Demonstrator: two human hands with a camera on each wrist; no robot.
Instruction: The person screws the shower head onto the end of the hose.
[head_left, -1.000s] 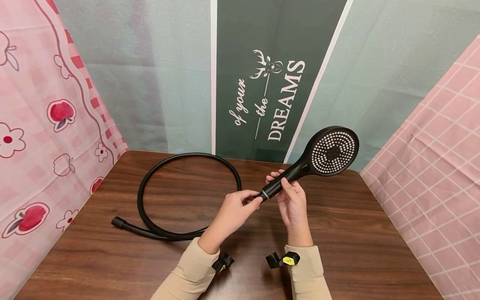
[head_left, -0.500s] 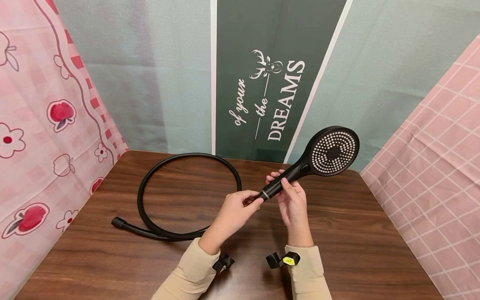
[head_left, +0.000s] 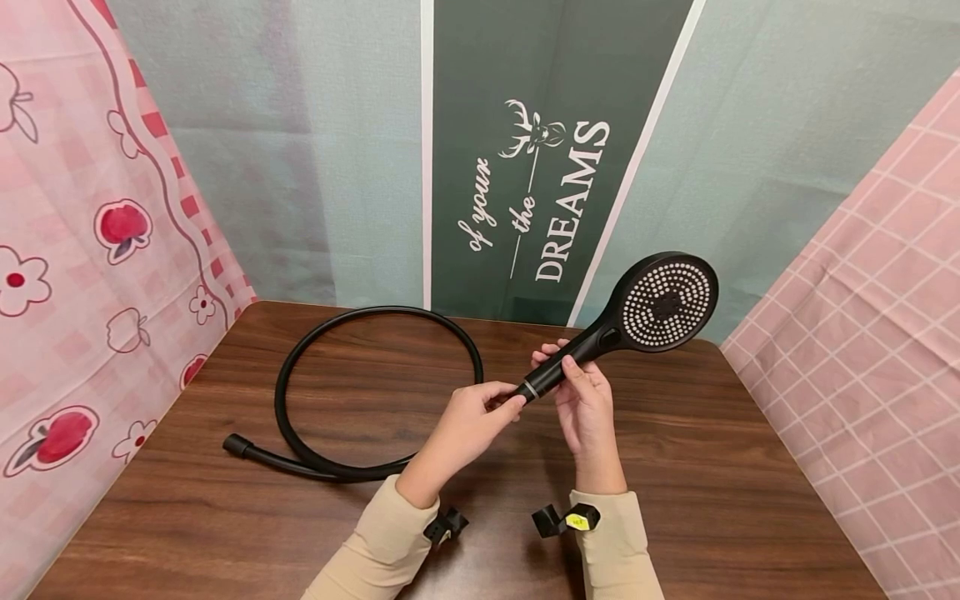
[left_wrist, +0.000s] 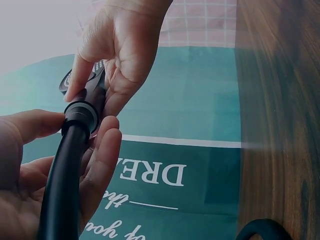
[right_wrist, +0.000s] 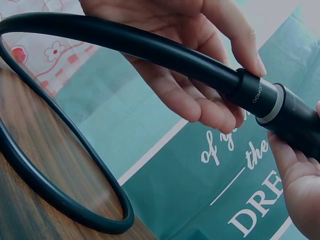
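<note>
My right hand (head_left: 585, 404) grips the handle of a black shower head (head_left: 663, 304), its round face of pale nozzles turned up toward the head camera and tilted to the upper right. At the handle's lower end, my left hand (head_left: 476, 417) pinches the collar (right_wrist: 255, 94) of a black shower hose (head_left: 378, 310) between thumb and fingers. A pale ring (right_wrist: 274, 111) shows between collar and handle in the right wrist view. From the collar the hose (left_wrist: 62, 185) runs back past the left palm, then loops over the table.
The hose's other end fitting (head_left: 236, 446) lies on the brown wooden table (head_left: 690, 517) at the left. Green and grey-blue cloth (head_left: 360, 167) hangs behind the table. Pink patterned cloths flank it, with apples (head_left: 123, 225) on the left one and a white grid (head_left: 862, 333) on the right.
</note>
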